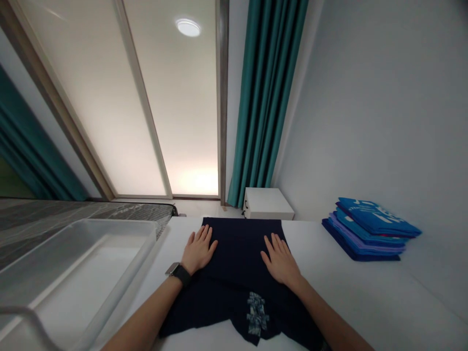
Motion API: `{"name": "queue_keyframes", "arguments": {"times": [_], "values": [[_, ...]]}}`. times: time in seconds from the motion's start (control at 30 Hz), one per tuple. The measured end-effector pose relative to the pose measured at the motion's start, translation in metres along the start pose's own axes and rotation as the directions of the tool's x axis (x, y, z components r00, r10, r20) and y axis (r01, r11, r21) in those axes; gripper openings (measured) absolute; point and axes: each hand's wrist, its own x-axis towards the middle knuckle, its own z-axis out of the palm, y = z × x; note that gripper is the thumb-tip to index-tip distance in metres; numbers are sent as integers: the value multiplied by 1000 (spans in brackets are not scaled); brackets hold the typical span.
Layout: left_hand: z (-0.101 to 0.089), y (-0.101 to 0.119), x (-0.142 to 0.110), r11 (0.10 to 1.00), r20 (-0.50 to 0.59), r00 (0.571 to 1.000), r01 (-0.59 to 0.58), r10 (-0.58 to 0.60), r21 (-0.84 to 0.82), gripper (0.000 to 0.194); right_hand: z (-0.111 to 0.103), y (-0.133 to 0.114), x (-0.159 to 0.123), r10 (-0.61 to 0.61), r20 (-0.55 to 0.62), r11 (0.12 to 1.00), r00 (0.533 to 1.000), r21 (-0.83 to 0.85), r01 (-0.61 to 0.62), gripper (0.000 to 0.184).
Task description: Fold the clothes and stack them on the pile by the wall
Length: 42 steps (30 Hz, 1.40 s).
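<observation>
Navy-blue cloth shirt [239,258], probably light, limp and best held at its edges, lies under flat, spread left hand [198,249] and right hand [281,259].

On the white surface [358,292], a navy garment [241,258] is laid out pretty flat, with a pile of folded blue and purple cloth [369,239] stacked off to the right.

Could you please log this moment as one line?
left hand: flat on navy garment; right hand: flat on garment; folded stack: right of garment
</observation>
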Motion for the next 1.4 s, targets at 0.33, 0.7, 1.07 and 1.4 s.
{"name": "queue_keyframes", "arguments": {"times": [0.33, 0.7, 1.07, 1.4], "values": [[-18, -60, 32, 931, -25, 951, 295, -307, -217, 30, -4, -6, -12, -160, 13, 985, 987, 62, 159, 62], [-2, -53, 77, 926, -68, 931, 345, -358, -155, 45, 4, -19, -57, -100, -51, 986, 994, 126, 106, 60], [5, -69, 85, 911, -94, 933, 314, -349, -267, 35, -6, -27, -64, -61, -6, 988, 998, 143, 62, 58], [8, -56, 89, 933, -46, 947, 303, -317, -194, 46, -35, 14, 15, 13, -126, 980, 992, 199, 13, 41]]}}
